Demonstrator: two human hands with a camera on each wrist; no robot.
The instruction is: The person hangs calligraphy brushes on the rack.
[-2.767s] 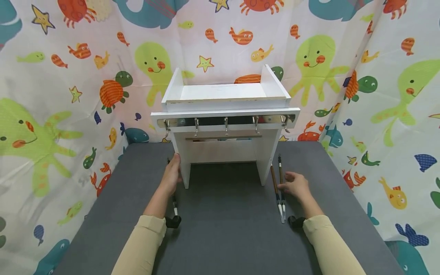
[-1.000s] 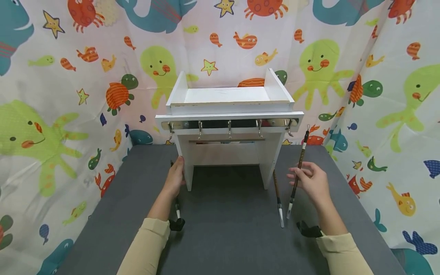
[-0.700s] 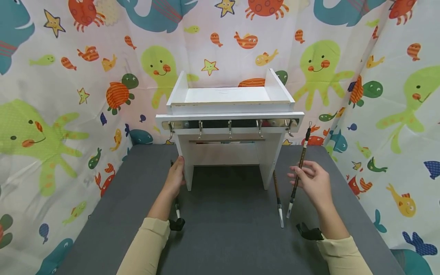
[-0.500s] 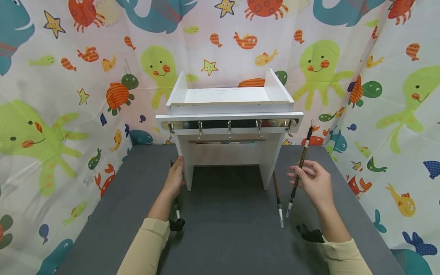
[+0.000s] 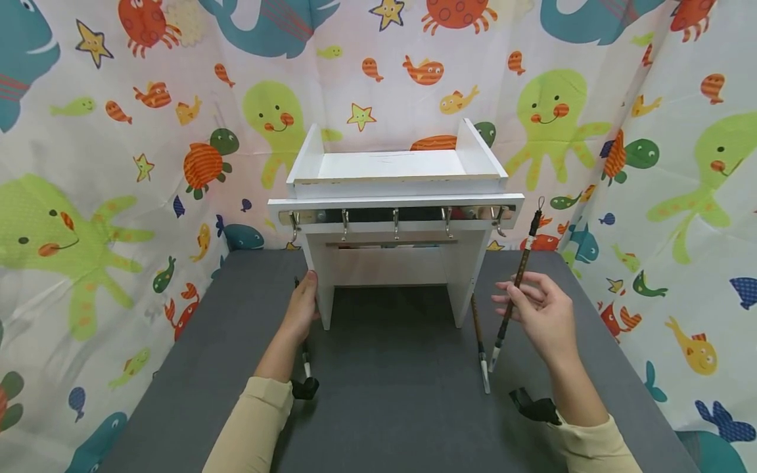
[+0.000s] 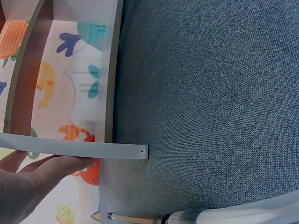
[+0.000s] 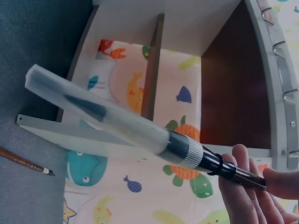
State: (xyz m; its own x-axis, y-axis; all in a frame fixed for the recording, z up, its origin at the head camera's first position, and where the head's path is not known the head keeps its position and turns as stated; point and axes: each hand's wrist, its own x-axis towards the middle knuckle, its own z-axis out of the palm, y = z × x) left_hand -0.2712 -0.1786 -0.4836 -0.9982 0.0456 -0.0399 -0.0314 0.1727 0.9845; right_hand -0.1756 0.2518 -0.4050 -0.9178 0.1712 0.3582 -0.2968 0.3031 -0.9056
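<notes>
A white wooden shelf with a row of metal hooks stands on the grey table. My left hand touches the outer face of its left side panel; the left wrist view has the fingers against that panel. To the right of the shelf, my right hand pinches a calligraphy brush by its dark handle. The brush slants with its hanging loop up and its tip down. In the right wrist view a clear cap covers the dark bristles. Another capped brush lies beside the shelf's right panel.
A third brush lies by my left forearm, partly hidden. The metal hooks project from the shelf's front rail. A dark wrist camera hangs under the right wrist. A curtain with sea animals surrounds the grey table.
At first two brushes lay side by side on the right; my right hand has since lifted one and tilted its loop end up and rightward. My left hand stays at the shelf panel.
</notes>
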